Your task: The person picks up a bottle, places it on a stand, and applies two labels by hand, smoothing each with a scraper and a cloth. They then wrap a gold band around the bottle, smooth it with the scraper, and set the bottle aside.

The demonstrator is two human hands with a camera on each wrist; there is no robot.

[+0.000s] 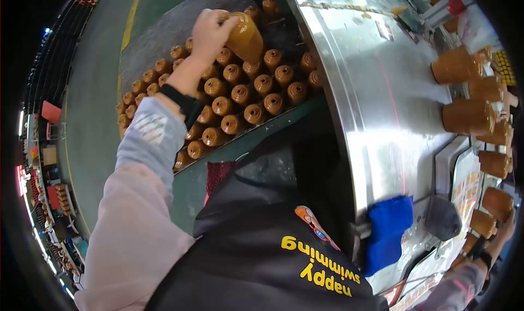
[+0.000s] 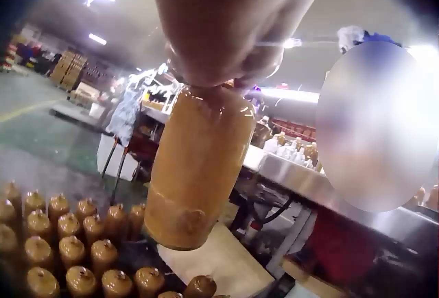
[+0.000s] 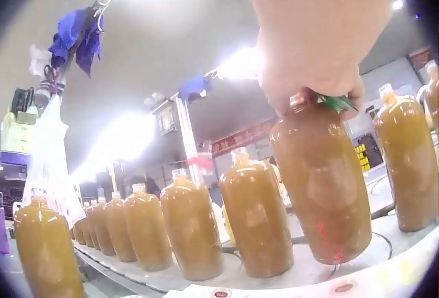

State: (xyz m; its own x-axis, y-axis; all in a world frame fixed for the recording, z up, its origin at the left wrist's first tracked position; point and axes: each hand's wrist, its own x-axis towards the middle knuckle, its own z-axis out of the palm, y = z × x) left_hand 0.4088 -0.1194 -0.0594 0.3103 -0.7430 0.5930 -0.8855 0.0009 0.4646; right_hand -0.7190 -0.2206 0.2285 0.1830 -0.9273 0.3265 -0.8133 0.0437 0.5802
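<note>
My left hand (image 1: 210,35) holds a brown glazed bottle (image 1: 245,39) by its neck end, raised over rows of similar bottles (image 1: 222,105) standing on a low platform. In the left wrist view this held bottle (image 2: 199,168) hangs tilted, base downward, its neck hidden by the hand. At the far right of the head view, my right hand (image 1: 507,232) is beside another brown bottle (image 1: 498,203). The right wrist view has the right hand (image 3: 315,51) gripping that bottle (image 3: 322,181) at the neck, with something green (image 3: 336,102) by the fingers.
A steel worktable (image 1: 365,87) runs along the right, its edge close to the standing bottles. On it lies a blue cloth (image 1: 390,223). More bottles (image 3: 192,226) stand in a line along a pale surface. Green floor (image 1: 95,120) spreads left, marked with yellow lines.
</note>
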